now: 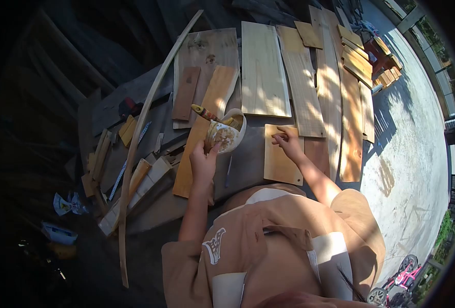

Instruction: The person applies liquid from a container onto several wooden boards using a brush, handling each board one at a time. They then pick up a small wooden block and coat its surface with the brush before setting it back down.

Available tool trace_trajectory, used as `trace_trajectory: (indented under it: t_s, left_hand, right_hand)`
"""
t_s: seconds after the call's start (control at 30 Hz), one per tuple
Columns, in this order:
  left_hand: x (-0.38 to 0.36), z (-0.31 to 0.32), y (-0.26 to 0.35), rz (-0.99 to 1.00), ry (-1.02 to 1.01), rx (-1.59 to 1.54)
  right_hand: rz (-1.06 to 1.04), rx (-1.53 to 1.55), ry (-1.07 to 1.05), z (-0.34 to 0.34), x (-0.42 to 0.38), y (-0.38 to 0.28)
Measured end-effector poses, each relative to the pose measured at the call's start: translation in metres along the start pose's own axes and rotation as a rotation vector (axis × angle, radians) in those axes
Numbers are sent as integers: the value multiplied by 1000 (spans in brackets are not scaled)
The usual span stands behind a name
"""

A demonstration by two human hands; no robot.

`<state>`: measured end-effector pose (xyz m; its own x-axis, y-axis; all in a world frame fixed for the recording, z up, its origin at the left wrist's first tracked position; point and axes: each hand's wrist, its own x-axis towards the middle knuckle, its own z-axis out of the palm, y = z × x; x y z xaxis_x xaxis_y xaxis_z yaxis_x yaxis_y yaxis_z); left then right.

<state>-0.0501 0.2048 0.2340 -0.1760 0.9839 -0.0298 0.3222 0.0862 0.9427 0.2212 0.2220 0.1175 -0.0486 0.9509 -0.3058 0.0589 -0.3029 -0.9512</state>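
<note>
My left hand (206,163) grips a white, stained container (226,138), tilted so that its inside shows. A paintbrush (205,112) with a yellow and red handle rests in the container, its handle sticking out to the upper left. Over a small light-brown board (281,161) is my right hand (288,143), its fingers bent and partly apart; whether it touches the board I cannot tell. Beneath the container, an orange-brown board (189,172) lies at a slant. Just above the small board lies a long pale board (304,92).
More boards (263,69) cover the far side of the work surface. A long curved strip (144,110) crosses the left side, beside wood offcuts (100,154) and a measuring tape (118,180). A red and black tool (130,108) lies further back. A pink bicycle (404,277) stands at the lower right.
</note>
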Motion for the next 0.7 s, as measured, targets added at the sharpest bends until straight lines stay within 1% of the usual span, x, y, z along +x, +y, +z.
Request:
trace_trajectory:
  t_s: [0.03, 0.07, 0.13, 0.17, 0.23, 0.27, 0.3, 0.37, 0.4, 0.43, 0.5, 0.53, 0.57, 0.63, 0.7]
  left_hand:
    - [14, 13, 13, 35, -52, 68]
    - [29, 27, 20, 44, -79, 67]
    - [55, 57, 32, 97, -201, 79]
    - [64, 73, 30, 104, -232, 78]
    - [76, 104, 27, 244, -296, 155]
    - [78, 117, 24, 201, -371, 257]
    - [78, 128, 22, 204, -391, 255]
    - [76, 149, 13, 189, -511, 190]
    - [72, 155, 11, 142, -558, 205]
    - [69, 160, 6, 142, -566, 205]
    - [64, 164, 0, 168, -661, 195]
    - [63, 163, 3, 145, -740, 282]
    - [62, 164, 4, 144, -743, 282]
    - [61, 164, 5, 274, -725, 306]
    - [60, 166, 3, 282, -702, 300]
  right_hand:
    - [47, 37, 86, -11, -9, 4]
    - [49, 46, 114, -21, -16, 10]
    - [78, 36, 243, -35, -29, 23]
    - [84, 45, 272, -40, -35, 28]
    - [68, 66, 339, -49, -46, 33]
    - [75, 71, 362, -53, -51, 35]
    - [92, 82, 381, -57, -55, 37]
    - [114, 97, 407, -63, -62, 41]
    - [127, 103, 416, -66, -65, 42]
    - [140, 108, 424, -68, -69, 43]
    - [159, 101, 429, -71, -76, 45]
    - [173, 91, 429, -72, -79, 46]
    - [175, 91, 431, -74, -82, 48]
    - [204, 49, 425, -76, -86, 52]
    - [206, 52, 415, -75, -84, 56]
